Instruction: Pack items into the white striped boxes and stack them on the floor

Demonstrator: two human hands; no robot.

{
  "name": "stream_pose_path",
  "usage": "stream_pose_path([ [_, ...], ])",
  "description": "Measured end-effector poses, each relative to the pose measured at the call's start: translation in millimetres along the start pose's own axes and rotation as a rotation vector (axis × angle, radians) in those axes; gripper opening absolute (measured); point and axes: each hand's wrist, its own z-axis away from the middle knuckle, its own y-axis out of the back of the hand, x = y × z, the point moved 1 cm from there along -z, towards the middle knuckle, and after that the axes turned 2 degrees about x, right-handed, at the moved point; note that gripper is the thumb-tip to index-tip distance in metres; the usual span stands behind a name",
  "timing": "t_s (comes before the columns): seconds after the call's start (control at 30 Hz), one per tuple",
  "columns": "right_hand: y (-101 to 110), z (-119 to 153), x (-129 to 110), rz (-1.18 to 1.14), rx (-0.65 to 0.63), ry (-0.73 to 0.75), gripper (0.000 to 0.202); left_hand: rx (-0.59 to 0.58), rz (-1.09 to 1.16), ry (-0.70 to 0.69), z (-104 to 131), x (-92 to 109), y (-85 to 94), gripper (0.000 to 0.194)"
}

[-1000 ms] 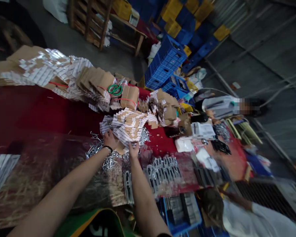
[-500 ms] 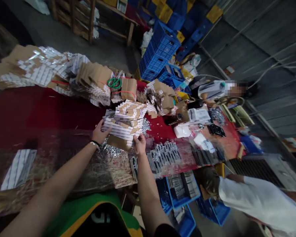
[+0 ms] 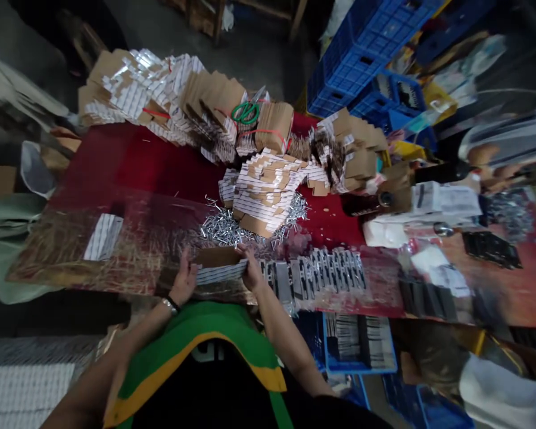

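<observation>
A small cardboard box [image 3: 220, 273], brown inside with striped white sides, is held at the table's front edge. My left hand [image 3: 185, 277] grips its left end, and my right hand [image 3: 252, 271] grips its right end. Just beyond it lies a pile of silvery screw-like pieces [image 3: 218, 226], with a fanned stack of flat striped cartons [image 3: 265, 193] on top. To the right of my right hand, a row of metal and black hardware pieces [image 3: 326, 271] lies on the table. A folded striped box [image 3: 103, 237] lies at the left.
Bundled cartons [image 3: 214, 95] line the back of the red table [image 3: 161, 173], with green-handled scissors [image 3: 245, 112] on them. Blue crates [image 3: 352, 59] stand behind; another crate [image 3: 360, 345] is below the front edge. People are at the right, one in a white shirt [image 3: 500, 387].
Both hands have drawn back from the carton stack towards my body, with one carton between them, now opened into a box shape. The view has turned and tilted down.
</observation>
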Motion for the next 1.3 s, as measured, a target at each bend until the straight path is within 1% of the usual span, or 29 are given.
stream_pose_path([
  [0.03,-6,11,3,-0.030,-0.070,-0.023,0.056,0.112,-0.011,0.080,2,-4,2.7,0.077],
  [0.07,-13,21,6,-0.046,-0.100,-0.027,0.057,0.192,-0.024,0.152,2,-9,6.5,0.075],
  [0.1,-20,31,9,-0.051,-0.085,-0.016,0.060,0.233,-0.039,0.202,2,-13,11.8,0.075],
  [0.13,-27,39,12,-0.044,-0.041,0.001,0.064,0.232,-0.055,0.218,1,-17,19.2,0.077],
  [0.17,-34,48,15,-0.041,0.006,0.013,0.067,0.176,-0.068,0.203,0,-21,28.7,0.078],
  [0.2,-41,55,17,-0.051,0.031,0.009,0.069,0.071,-0.066,0.165,-2,-25,40.0,0.078],
  [0.23,-48,62,18,-0.076,0.013,-0.019,0.067,-0.071,-0.045,0.124,-3,-29,52.7,0.076],
  [0.3,-63,74,20,-0.135,-0.113,-0.126,0.062,-0.340,0.006,0.074,-6,-36,79.4,0.067],
  [0.33,-70,79,22,-0.156,-0.159,-0.184,0.061,-0.415,0.006,0.066,-7,-40,91.8,0.063],
  [0.37,-79,84,23,-0.166,-0.163,-0.231,0.059,-0.434,-0.021,0.067,-8,-43,102.6,0.062],
  [0.47,-100,93,28,-0.163,-0.039,-0.271,0.048,-0.303,-0.169,0.022,-9,-51,124.5,0.051],
  [0.5,-105,95,28,-0.177,-0.033,-0.268,0.041,-0.297,-0.192,-0.020,-10,-52,128.7,0.042],
  [0.53,-107,96,29,-0.205,-0.056,-0.274,0.036,-0.336,-0.195,-0.067,-10,-53,132.0,0.033],
  [0.6,-107,97,27,-0.234,-0.144,-0.282,0.037,-0.498,-0.169,-0.130,-14,-51,136.5,0.023],
  [0.67,-103,96,25,-0.127,-0.229,-0.241,0.045,-0.651,-0.170,-0.127,-23,-47,138.4,0.029],
  [0.73,-102,91,25,0.060,-0.304,-0.201,0.056,-0.729,-0.251,-0.075,-36,-41,136.2,0.046],
  [0.77,-103,88,26,0.152,-0.325,-0.194,0.056,-0.763,-0.318,-0.040,-43,-39,133.5,0.054],
  [0.83,-108,81,30,0.267,-0.274,-0.194,0.047,-0.825,-0.461,0.019,-56,-36,125.6,0.053],
  [0.87,-110,77,31,0.276,-0.193,-0.180,0.043,-0.832,-0.509,0.032,-61,-36,120.8,0.047],
  [0.9,-112,73,32,0.240,-0.078,-0.153,0.041,-0.804,-0.533,0.032,-66,-36,115.2,0.043],
  [0.97,-111,64,32,0.029,0.168,-0.124,0.043,-0.640,-0.504,0.017,-75,-36,100.9,0.045],
  [1.0,-109,59,32,-0.112,0.239,-0.139,0.048,-0.552,-0.478,0.008,-81,-37,91.5,0.050],
  [1.03,-108,53,31,-0.236,0.265,-0.155,0.052,-0.488,-0.463,-0.003,-88,-37,80.3,0.053],
  [1.07,-108,46,31,-0.310,0.250,-0.159,0.056,-0.453,-0.467,-0.018,-97,-36,67.4,0.054],
  [1.1,-108,39,31,-0.311,0.203,-0.141,0.057,-0.438,-0.491,-0.041,-108,-35,53.5,0.052],
  [1.13,-108,31,31,-0.233,0.147,-0.097,0.053,-0.430,-0.531,-0.068,-121,-34,39.2,0.047],
  [1.17,-110,23,32,-0.082,0.099,-0.037,0.045,-0.412,-0.574,-0.094,-136,-33,25.2,0.042],
  [1.23,-112,12,38,0.349,-0.008,0.044,0.023,-0.344,-0.641,-0.122,-165,-31,0.6,0.031],
  [1.3,-109,9,47,0.680,-0.124,0.042,0.009,-0.312,-0.688,-0.132,-190,-33,-17.3,0.022],
])
